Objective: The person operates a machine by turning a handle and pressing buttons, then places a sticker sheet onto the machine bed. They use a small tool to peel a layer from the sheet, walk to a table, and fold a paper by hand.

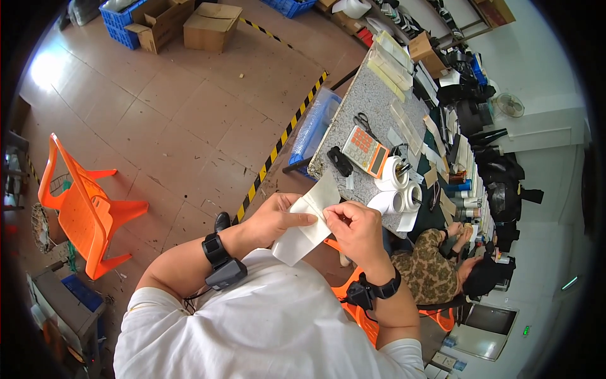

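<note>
An off-white strip of thin, flat material [295,244] is stretched at a slant between my hands, in front of my chest. Whether it is paper or cloth, I cannot tell. My left hand [278,220] grips its left edge, thumb lying on top and fingers behind. At the right edge, my right hand [356,230] is closed in a pinch by a crease or seam that runs across the strip. Its fingertips touch the material there. Black bands with small devices circle both my wrists.
A speckled table [344,120] to the right bears a calculator [365,150], scissors [365,124] and white rolls [392,178]. Beyond sits a person in a camouflage top [426,268]. An orange chair [88,208] stands left on the tiled floor; cardboard boxes [211,28] are at the far side.
</note>
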The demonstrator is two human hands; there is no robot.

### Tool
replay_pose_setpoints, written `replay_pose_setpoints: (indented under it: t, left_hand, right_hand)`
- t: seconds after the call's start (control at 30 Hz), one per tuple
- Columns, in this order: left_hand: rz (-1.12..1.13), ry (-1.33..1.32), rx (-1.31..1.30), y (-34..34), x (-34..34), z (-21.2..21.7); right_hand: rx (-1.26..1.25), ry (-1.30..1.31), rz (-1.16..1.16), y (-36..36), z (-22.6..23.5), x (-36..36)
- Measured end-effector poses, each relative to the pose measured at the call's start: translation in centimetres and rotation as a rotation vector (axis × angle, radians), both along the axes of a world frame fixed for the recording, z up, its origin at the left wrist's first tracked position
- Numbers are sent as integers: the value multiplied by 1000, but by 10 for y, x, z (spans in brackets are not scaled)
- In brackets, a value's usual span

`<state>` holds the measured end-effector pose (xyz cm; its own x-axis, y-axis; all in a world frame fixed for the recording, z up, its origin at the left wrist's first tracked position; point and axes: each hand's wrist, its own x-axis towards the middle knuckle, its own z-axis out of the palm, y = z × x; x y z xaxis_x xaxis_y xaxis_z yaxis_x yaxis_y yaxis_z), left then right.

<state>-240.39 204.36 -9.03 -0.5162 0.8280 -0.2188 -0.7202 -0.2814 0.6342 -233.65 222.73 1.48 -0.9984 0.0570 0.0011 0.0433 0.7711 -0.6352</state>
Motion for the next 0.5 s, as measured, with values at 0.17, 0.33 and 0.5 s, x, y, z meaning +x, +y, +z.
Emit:
replay_pose_setpoints:
  t: [0.17, 0.33, 0.5]
  left_hand:
    - [16, -19, 26, 1, -3, 3]
    - [14, -4, 22, 1, -4, -1]
    - [9, 10, 19, 3, -2, 0]
  right_hand:
    - [107, 127, 51, -4, 5, 0]
    - [168, 172, 87, -2, 7, -1]
    - [131, 61, 88, -1, 3, 0]
